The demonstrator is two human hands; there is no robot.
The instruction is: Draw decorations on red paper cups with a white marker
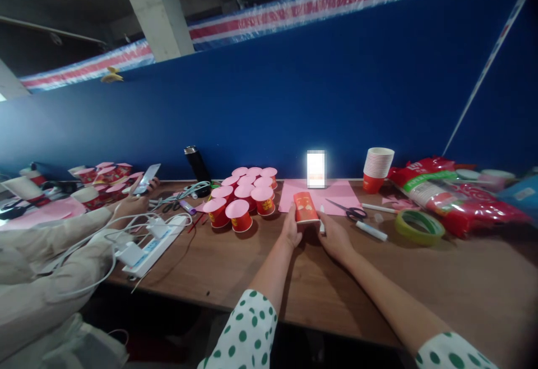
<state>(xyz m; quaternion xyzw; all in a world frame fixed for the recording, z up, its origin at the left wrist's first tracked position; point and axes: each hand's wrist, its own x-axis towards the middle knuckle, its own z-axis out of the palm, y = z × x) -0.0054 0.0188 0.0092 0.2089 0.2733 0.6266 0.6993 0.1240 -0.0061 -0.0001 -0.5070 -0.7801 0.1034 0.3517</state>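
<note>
In the head view, a red paper cup [306, 206] with a gold print is held above the table [336, 279], tilted, its white rim toward the wearer. The left hand [291, 229] is closed around its left side; the right hand [336, 237] is by its right side with a slim white tube [322, 220] clamped in the fingers — whether those fingers also press on the cup, I cannot tell.

Just beyond lies a pink paper sheet [290, 189], with a bright screen [316, 168] upright over it. Left of the sheet stands a cluster of roughly eleven upside-down cups [241, 222], each topped with a pink disc [237, 208]. Those look finished in that respect; the held cup shows no disc, so it appears less far along. The stack of nested cups [378, 164] on the right seems untouched.

Near that stack are black-handled scissors [357, 212], a capped white tube [372, 231], a roll of yellow-green tape [419, 227] and a red plastic package [458, 195]. Farther left are a black flask [195, 162], a white power strip [155, 248], and a co-worker's hand [126, 205] holding a phone [150, 178] — near another group of disc-topped cups [110, 174].
</note>
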